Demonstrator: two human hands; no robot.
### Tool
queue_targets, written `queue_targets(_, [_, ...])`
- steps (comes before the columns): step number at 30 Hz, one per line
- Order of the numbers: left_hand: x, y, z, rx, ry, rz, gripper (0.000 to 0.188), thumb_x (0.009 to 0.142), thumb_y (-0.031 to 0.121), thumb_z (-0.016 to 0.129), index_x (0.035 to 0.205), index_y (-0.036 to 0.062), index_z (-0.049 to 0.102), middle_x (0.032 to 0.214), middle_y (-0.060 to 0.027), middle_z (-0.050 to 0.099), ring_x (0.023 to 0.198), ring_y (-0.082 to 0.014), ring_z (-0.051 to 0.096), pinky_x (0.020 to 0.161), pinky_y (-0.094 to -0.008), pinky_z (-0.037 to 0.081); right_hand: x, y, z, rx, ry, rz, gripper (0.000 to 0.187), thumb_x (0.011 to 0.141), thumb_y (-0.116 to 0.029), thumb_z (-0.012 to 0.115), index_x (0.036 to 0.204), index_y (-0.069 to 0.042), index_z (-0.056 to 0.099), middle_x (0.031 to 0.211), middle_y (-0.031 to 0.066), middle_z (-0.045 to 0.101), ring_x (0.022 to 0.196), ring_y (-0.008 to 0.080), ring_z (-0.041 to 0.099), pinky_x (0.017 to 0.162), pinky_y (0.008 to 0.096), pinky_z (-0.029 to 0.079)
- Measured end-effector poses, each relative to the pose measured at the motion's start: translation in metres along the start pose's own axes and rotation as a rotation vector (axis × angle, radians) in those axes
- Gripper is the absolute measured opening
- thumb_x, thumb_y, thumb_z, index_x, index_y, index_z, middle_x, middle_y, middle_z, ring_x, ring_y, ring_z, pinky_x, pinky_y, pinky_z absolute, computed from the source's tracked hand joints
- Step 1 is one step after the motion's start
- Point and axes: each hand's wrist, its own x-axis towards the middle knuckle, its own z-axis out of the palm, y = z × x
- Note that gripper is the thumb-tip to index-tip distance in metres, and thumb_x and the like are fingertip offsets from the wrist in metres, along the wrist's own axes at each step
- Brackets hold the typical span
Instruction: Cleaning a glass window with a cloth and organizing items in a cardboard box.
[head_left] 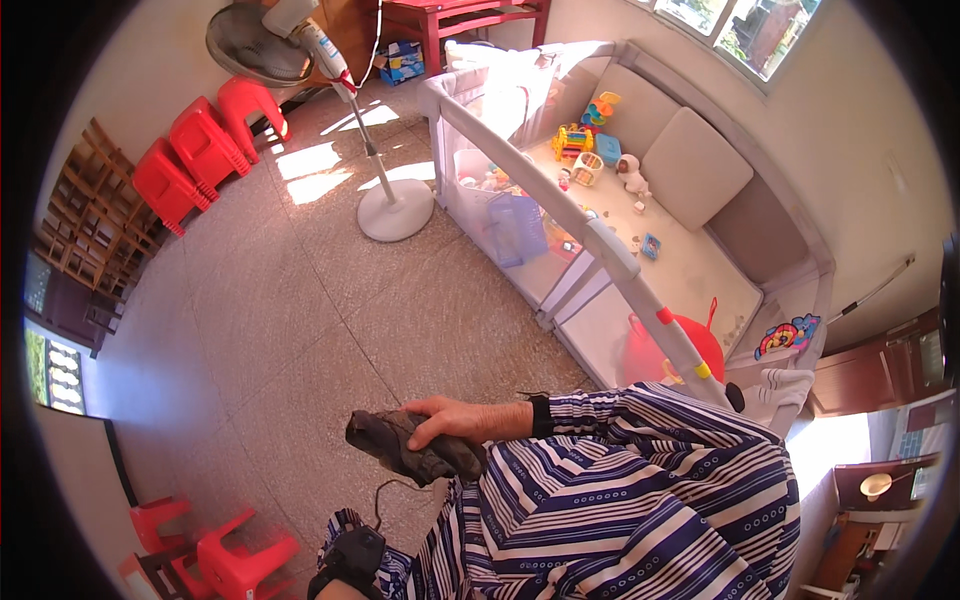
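My right hand comes in from the right in a blue-and-white striped sleeve with a dark cuff. Its fingers are closed round a dark brown, soft-looking, shoe-shaped thing, with the thumb pressed on top. That thing is held above the tiled floor, in front of my striped clothing. At the lower edge a black strapped device sits at my left wrist. Only a bit of skin of my left hand shows below it, and its fingers are cut off. A thin dark cable runs up from the device.
A grey playpen with toys and cushions stands ahead to the right. The standing fan is beyond the speckled floor. Red stools line the left wall, with more red stools at the lower left. Wooden lattice leans there too.
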Motion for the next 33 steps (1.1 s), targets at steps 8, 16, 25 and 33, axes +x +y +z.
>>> queue_targets(8, [-0.031, -0.136, 0.05, -0.178, 0.042, 0.041, 0.018, 0.089, 0.021, 0.038, 0.095, 0.0094, 0.051, 0.079, -0.0095, 0.047, 0.063, -0.0181, 0.058, 0.048, -0.0349, 0.051, 0.051, -0.066, -0.056, 0.06, 0.219, -0.143, 0.06, 0.068, -0.02, 0.066, 0.121, -0.001, 0.045, 0.109, 0.0147, 0.053, 0.1, 0.0246, 0.052, 0.089, 0.035, 0.041])
queue_targets(16, [-0.044, -0.268, 0.056, -0.389, -0.282, -0.005, 0.017, 0.089, 0.018, 0.049, 0.087, 0.0017, 0.051, 0.08, -0.0064, 0.053, 0.067, -0.0198, 0.062, 0.053, -0.0279, 0.054, 0.117, -0.153, -0.094, 0.143, 0.268, -0.239, 0.052, 0.071, -0.011, 0.062, 0.12, -0.001, 0.046, 0.106, 0.0086, 0.055, 0.097, 0.017, 0.053, 0.087, 0.0284, 0.041])
queue_targets(25, [-0.109, -0.379, 0.176, -0.714, -0.244, -0.528, 0.008, 0.083, 0.007, 0.057, 0.082, 0.0019, 0.051, 0.078, -0.0107, 0.057, 0.068, -0.02, 0.06, 0.065, -0.0335, 0.052, 0.161, -0.202, -0.202, 0.169, 0.606, -0.329, 0.07, 0.07, -0.018, 0.063, 0.129, 0.004, 0.034, 0.125, 0.0159, 0.044, 0.115, 0.0222, 0.042, 0.098, 0.0301, 0.031])
queue_targets(33, [-0.24, -0.462, 0.268, -0.539, -0.252, -1.568, 0.005, 0.081, -0.001, 0.055, 0.082, 0.0019, 0.051, 0.069, -0.0083, 0.055, 0.059, -0.0149, 0.053, 0.057, -0.0276, 0.048, 0.15, -0.322, -0.294, 0.061, 0.781, -0.436, 0.06, 0.07, -0.014, 0.066, 0.123, -0.001, 0.042, 0.102, 0.0108, 0.057, 0.094, 0.0183, 0.055, 0.082, 0.0294, 0.045])
